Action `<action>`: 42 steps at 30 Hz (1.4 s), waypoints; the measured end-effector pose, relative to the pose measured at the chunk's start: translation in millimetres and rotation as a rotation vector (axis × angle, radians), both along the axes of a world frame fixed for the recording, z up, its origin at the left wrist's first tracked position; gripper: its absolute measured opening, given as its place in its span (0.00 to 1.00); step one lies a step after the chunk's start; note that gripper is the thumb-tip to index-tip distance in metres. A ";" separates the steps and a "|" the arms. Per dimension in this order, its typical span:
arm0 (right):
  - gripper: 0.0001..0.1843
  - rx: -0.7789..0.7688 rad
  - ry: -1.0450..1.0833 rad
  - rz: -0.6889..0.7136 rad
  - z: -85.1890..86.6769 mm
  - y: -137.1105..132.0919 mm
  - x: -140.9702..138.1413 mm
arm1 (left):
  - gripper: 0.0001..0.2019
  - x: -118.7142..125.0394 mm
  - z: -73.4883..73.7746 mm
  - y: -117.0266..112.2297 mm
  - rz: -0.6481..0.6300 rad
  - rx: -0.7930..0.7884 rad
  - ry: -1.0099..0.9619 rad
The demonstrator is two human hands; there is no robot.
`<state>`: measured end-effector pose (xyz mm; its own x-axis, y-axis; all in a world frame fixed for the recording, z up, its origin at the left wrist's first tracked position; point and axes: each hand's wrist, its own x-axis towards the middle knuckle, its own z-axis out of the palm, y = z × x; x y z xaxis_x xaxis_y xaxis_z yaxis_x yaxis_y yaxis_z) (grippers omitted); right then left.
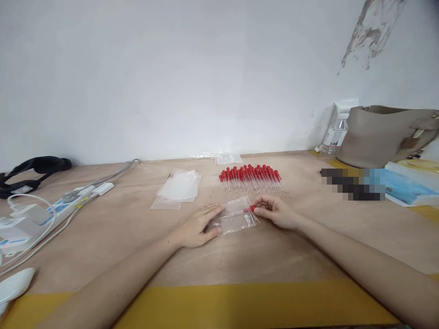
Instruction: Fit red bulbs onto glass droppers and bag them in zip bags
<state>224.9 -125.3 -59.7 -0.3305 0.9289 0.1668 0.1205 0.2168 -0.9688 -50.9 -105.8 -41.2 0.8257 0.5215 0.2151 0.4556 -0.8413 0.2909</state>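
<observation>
My right hand [274,211] pinches the red handle of a small screwdriver [251,209] at the mouth of a clear zip bag [236,221]. The tool's thin shaft lies inside the bag and points left. My left hand [200,226] rests on the table with fingers and thumb apart, its fingertips at the bag's closed left end. Beyond the bag is a row of several red-handled screwdrivers [252,176], shafts toward me. To the left of them lies a loose stack of flat clear zip bags [178,186].
Another bag [228,158] lies against the wall. At left are a power strip [65,205] with chargers and cables, a black strap-like object [34,167] and a white object [15,285]. At right stand a plastic bottle [336,135], a grey handbag [377,137] and a blue-white packet [408,185].
</observation>
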 end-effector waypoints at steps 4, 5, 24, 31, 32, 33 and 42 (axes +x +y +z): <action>0.13 0.021 0.001 0.112 -4.2 4.8 -7.8 | 0.27 1.2 -0.4 -0.6 -0.002 0.009 0.005; 0.13 0.036 -0.001 0.128 -5.2 5.7 -9.9 | 0.27 1.6 -0.5 -0.7 -0.004 0.007 0.000; 0.12 0.367 -0.657 -0.561 27.5 59.0 27.1 | 0.16 3.2 -1.0 -0.7 0.037 -0.069 -0.157; 0.13 0.285 -0.866 -0.754 43.9 133.8 13.5 | 0.16 3.6 -2.4 -2.6 0.047 -0.053 -0.157; 0.13 0.258 -0.868 -0.771 42.4 141.3 9.2 | 0.17 3.3 -2.9 -2.7 0.051 -0.046 -0.144; 0.13 0.230 -0.869 -0.787 40.6 147.5 5.1 | 0.17 3.0 -3.5 -2.6 0.058 -0.040 -0.128; 0.09 0.189 -0.715 -0.882 47.1 149.0 -0.7 | 0.19 0.8 -3.5 -1.2 0.073 -0.047 -0.069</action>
<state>224.2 23.7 -12.6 0.3472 0.8640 0.3646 0.8113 -0.0817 -0.5789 -50.1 -107.0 -44.7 0.7694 0.5904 0.2436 0.4925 -0.7913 0.3622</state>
